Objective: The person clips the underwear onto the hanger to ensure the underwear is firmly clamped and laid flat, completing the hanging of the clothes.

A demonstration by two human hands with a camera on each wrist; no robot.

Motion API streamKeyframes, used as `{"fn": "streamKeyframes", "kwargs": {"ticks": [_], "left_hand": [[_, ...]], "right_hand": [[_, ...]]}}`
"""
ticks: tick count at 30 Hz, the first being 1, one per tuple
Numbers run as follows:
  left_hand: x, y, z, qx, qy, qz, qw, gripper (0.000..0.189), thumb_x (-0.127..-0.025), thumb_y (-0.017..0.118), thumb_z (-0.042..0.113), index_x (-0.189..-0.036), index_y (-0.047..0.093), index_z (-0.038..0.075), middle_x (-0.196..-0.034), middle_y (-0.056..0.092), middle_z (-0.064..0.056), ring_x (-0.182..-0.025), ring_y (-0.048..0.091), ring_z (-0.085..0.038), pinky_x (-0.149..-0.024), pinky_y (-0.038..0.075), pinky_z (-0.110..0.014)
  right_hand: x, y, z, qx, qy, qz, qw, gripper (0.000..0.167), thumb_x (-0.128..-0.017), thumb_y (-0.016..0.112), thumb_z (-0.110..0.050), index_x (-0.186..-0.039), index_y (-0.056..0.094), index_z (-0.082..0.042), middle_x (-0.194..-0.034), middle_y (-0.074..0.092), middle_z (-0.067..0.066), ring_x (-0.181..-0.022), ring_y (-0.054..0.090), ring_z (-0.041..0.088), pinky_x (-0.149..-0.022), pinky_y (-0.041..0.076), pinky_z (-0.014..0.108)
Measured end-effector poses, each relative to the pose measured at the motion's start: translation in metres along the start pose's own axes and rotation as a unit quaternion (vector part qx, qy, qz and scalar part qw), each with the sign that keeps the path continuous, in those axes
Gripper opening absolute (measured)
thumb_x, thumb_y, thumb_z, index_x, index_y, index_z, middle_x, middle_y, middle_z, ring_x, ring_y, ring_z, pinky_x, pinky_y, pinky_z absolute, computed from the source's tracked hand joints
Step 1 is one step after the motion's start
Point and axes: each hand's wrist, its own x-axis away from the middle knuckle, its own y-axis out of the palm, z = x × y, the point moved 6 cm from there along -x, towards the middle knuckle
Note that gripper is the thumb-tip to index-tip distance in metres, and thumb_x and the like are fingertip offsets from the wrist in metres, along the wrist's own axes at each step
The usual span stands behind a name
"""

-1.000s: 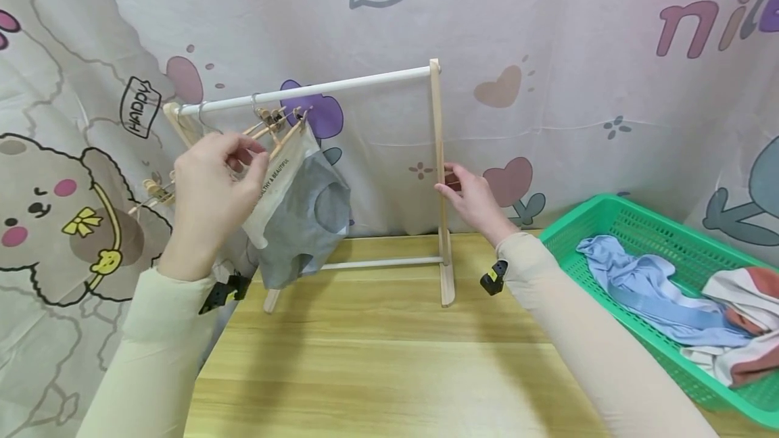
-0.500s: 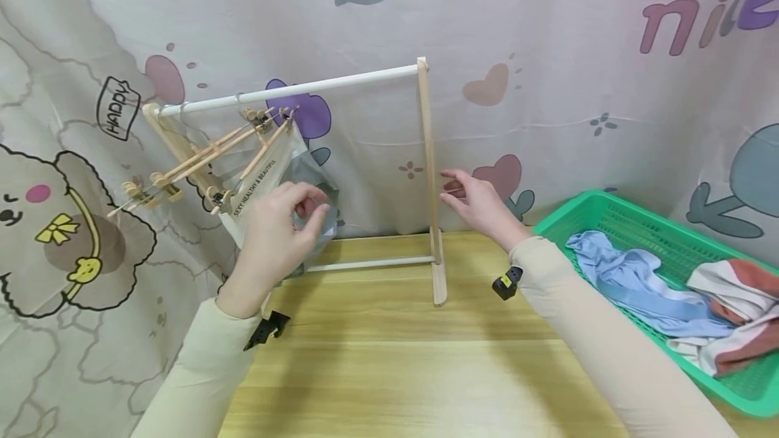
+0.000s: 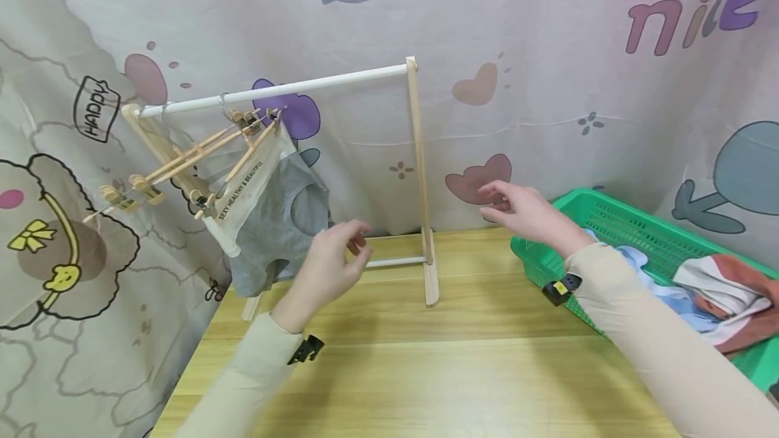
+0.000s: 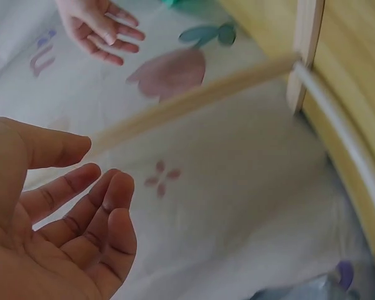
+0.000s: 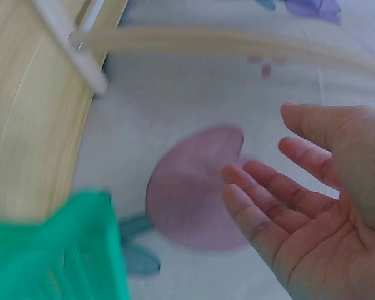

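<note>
My left hand (image 3: pixel 328 268) is in the air in front of the rack, fingers loosely bent and holding nothing; the left wrist view shows a gap between thumb and fingers (image 4: pixel 106 200). To the right of the rack's wooden post (image 3: pixel 420 161), my right hand (image 3: pixel 528 213) hovers near the green basket (image 3: pixel 608 211), its fingers (image 5: pixel 269 194) spread and holding nothing. A grey and cream sleeveless garment (image 3: pixel 274 222) with lettering hangs from a wooden clip hanger (image 3: pixel 249 154) at the rack's left part. Another wooden clip hanger (image 3: pixel 189 157) hangs beside it.
The rack's white rail (image 3: pixel 341 82) slopes up to the right. Inside the basket lie a light blue cloth (image 3: pixel 681 306) and a rust and white cloth (image 3: pixel 724 282), partly behind my right sleeve. A printed curtain (image 3: pixel 365 26) hangs behind the wooden table (image 3: pixel 475 357).
My left hand has moved right and down, away from the hangers. My right hand has left the rack's post and moved right toward the basket. The view has turned slightly right.
</note>
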Motion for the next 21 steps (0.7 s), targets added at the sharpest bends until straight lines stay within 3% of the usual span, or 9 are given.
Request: {"fn": "streamKeyframes", "kwargs": {"ticks": [10, 15, 21], "left_hand": [[0.011, 0.064, 0.011, 0.036, 0.018, -0.081, 0.9959, 0.025, -0.092, 0.078, 0.003, -0.115, 0.070, 0.003, -0.092, 0.074, -0.008, -0.079, 0.074, -0.021, -0.073, 0.063, -0.032], [0.019, 0.091, 0.016, 0.046, 0.023, -0.120, 0.9915, 0.026, -0.093, 0.078, 0.004, -0.118, 0.070, 0.005, -0.096, 0.075, -0.008, -0.081, 0.074, -0.021, -0.073, 0.060, -0.028], [0.032, 0.118, 0.021, 0.057, 0.037, -0.163, 0.9843, 0.025, -0.096, 0.077, 0.008, -0.120, 0.069, 0.007, -0.101, 0.075, -0.008, -0.085, 0.074, -0.020, -0.072, 0.058, -0.023]], "right_hand": [[0.036, -0.028, 0.066, 0.086, 0.056, -0.059, 0.9929, 0.048, -0.108, 0.065, -0.025, -0.147, 0.055, 0.002, -0.139, 0.063, 0.035, -0.121, 0.067, 0.053, -0.101, 0.055, 0.066], [0.052, -0.034, 0.105, 0.127, 0.077, -0.095, 0.9843, 0.053, -0.104, 0.070, -0.024, -0.144, 0.055, 0.008, -0.134, 0.063, 0.039, -0.118, 0.066, 0.056, -0.094, 0.058, 0.066], [0.076, -0.042, 0.148, 0.161, 0.108, -0.145, 0.9703, 0.065, -0.099, 0.075, -0.028, -0.143, 0.052, 0.014, -0.139, 0.054, 0.047, -0.123, 0.057, 0.065, -0.092, 0.056, 0.069]]}}
